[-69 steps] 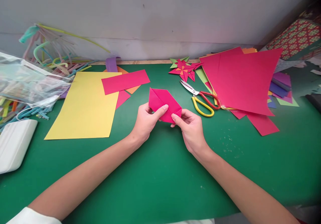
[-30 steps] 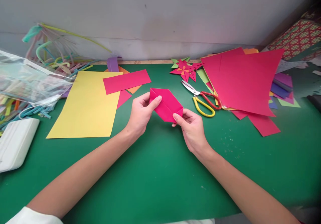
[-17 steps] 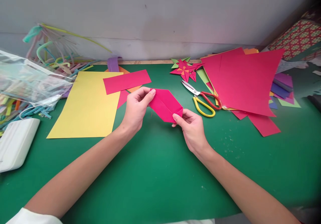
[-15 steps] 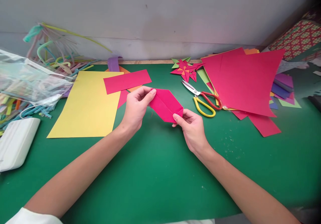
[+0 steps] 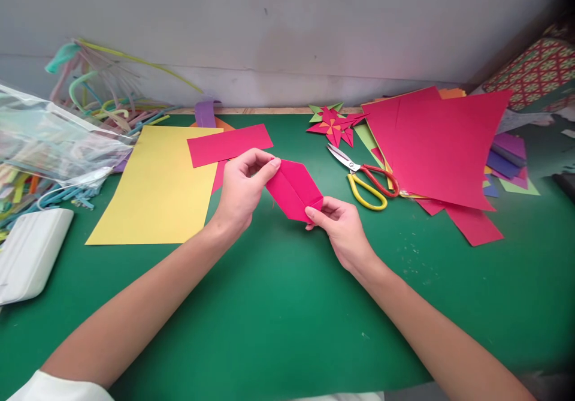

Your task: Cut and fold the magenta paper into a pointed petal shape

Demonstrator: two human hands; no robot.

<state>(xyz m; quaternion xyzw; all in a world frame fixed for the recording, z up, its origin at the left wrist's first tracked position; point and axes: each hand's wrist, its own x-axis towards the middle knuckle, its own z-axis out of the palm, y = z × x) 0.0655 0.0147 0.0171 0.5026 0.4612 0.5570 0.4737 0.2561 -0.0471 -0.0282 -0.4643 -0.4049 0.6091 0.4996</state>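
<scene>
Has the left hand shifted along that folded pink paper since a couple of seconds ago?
Yes. The left hand has slid up to the folded pink paper's far-left tip, nearer the pink strip.

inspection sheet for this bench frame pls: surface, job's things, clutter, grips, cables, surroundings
Surface: green mat, a few specks at right.
Job's things: folded pink paper, held off the mat.
Clutter: yellow sheet, pink strip, scissors, pink sheets, paper stars, plastic bag, white case.
Grips: left hand pinches the paper's upper tip; right hand its lower corner.
Cables: nothing seen.
Surroundings: grey wall, patterned box.
</scene>
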